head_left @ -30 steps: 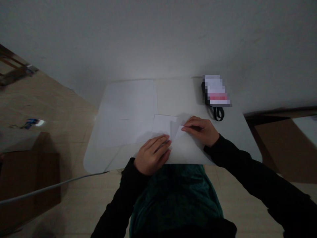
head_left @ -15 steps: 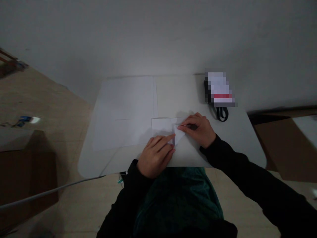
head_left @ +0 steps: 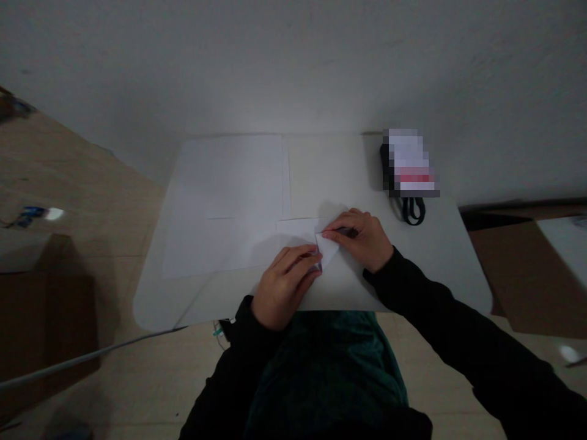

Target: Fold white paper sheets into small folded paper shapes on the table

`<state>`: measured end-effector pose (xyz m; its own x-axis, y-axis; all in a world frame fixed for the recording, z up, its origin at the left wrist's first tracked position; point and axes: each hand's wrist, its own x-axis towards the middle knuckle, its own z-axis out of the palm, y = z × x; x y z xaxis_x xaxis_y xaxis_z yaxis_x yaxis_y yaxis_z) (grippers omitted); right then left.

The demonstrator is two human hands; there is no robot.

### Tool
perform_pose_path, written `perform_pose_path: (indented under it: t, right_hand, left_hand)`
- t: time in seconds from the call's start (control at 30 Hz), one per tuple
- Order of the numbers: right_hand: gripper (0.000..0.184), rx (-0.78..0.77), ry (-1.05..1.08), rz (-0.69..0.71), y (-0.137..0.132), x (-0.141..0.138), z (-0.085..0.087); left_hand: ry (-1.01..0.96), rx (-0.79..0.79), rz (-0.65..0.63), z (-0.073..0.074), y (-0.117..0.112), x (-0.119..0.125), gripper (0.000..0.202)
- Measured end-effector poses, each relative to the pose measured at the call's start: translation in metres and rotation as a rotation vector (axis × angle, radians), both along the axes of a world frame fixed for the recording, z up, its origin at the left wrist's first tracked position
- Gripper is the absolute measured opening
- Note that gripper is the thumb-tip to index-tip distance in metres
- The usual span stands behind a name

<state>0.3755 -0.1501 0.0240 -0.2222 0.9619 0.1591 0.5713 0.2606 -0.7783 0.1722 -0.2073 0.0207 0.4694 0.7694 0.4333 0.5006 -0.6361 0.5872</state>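
Note:
A small folded sheet of white paper (head_left: 298, 230) lies near the front of the white table, its right end turned up into a pointed flap. My right hand (head_left: 360, 238) pinches the top of that flap between thumb and fingers. On the paper's near side rests my left hand (head_left: 288, 281), with its fingertips closed on the lower edge at the fold. The fingers cover part of the fold, so its exact shape is hidden. Larger white sheets of paper (head_left: 224, 177) lie flat to the left, partly under or beside the folded piece.
At the table's back right stands a blurred-out white and red object with a black strap (head_left: 414, 211). A wall rises behind the table (head_left: 413, 281). Cardboard boxes sit on the floor at left (head_left: 68, 324) and right (head_left: 523, 275). A grey cable (head_left: 101, 352) runs from the left.
My right hand has drawn the flap slightly leftward over the paper. The left fingers have closed in at the fold. The whole view has shifted a little.

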Motion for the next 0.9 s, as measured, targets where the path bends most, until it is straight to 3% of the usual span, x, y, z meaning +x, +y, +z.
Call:
perform_pose_path:
  t: [0.9]
  right_hand:
    - [0.006,0.04,-0.051,-0.096,-0.0055,-0.0051,-0.0013]
  left_hand:
    - [0.18,0.073,-0.037,0.0024,0.0003,0.0026,0.03]
